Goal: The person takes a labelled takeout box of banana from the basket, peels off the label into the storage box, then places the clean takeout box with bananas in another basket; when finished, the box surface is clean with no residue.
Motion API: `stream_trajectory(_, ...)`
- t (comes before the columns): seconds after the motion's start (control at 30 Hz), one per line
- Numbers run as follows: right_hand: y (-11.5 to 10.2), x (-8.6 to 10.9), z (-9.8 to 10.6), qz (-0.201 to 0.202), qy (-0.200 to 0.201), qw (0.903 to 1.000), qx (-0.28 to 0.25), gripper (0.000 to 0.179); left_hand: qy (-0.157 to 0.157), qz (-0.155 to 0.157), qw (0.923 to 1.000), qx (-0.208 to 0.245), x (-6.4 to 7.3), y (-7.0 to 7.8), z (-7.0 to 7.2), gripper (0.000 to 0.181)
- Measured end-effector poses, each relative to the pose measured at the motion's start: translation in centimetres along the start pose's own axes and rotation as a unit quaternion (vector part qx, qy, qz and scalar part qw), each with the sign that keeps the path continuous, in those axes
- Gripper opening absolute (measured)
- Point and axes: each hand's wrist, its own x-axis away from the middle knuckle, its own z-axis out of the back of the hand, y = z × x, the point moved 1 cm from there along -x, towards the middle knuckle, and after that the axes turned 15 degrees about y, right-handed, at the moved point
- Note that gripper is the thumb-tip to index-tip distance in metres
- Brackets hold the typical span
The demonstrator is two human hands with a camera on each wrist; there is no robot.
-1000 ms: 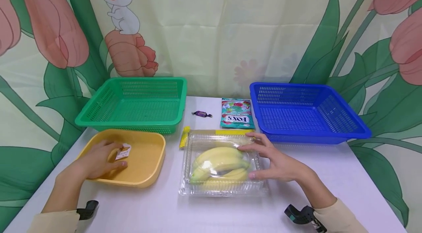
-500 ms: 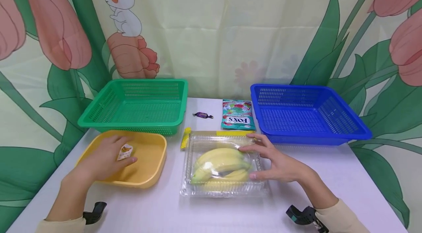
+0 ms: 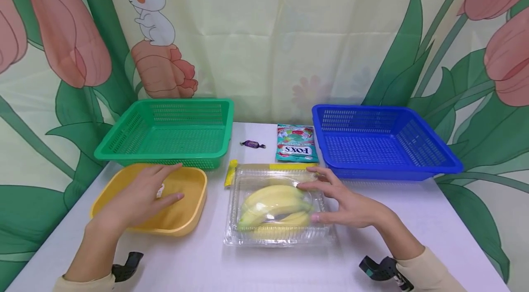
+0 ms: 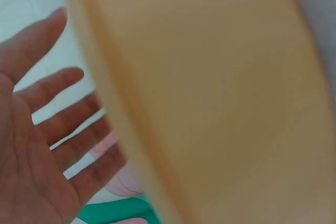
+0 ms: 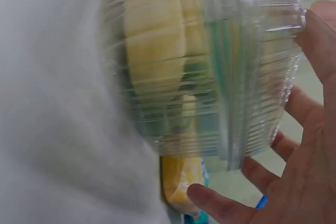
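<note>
Over the yellow tray [image 3: 188, 200], my left hand [image 3: 136, 195] hovers with fingers spread and fairly straight; the left wrist view shows its bare palm beside the tray wall [image 4: 210, 98]. Partly hidden behind that hand is a small white piece with a banana picture [image 3: 160, 189], in the tray area. At the centre, a lidded clear plastic clamshell box [image 3: 248, 177] holds bananas [image 3: 272, 202]. My right hand [image 3: 347, 200] rests its spread fingertips on the box's right side. From the right wrist view, the fingers of this hand [image 5: 299, 156] lie loosely extended along the box.
Behind the box lies a yellow packet [image 3: 232, 172], largely covered. A purple wrapped candy [image 3: 253, 144] and a teal Fox's candy bag [image 3: 295, 143] lie farther back. A green basket [image 3: 186, 138] stands back left, a blue basket [image 3: 380, 145] back right.
My left hand has shifted right and a little up over the yellow tray, covering more of the white piece. My right hand has stayed at the box.
</note>
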Motion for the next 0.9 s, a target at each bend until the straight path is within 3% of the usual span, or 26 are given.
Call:
stream_trajectory(0.3, -0.4, -0.1, 0.3, 0.001, -0.015, 0.9999, -0.005, 0.068, -0.017, 0.001, 0.9988, 0.046, -0.8, 2.5, -0.8, 0.076)
stream_trajectory(0.57, -0.4, 0.2, 0.2, -0.015, -0.008, 0.9998, -0.009, 0.071, -0.003, -0.016, 0.9970, 0.076, -1.2, 3.8, -1.5, 0.078)
stream_trajectory(0.9, -0.4, 0.7, 0.3, -0.013, -0.011, 0.9999, 0.000, 0.075, -0.053, -0.002, 0.9897, 0.133, -1.1, 5.0, -2.8, 0.083)
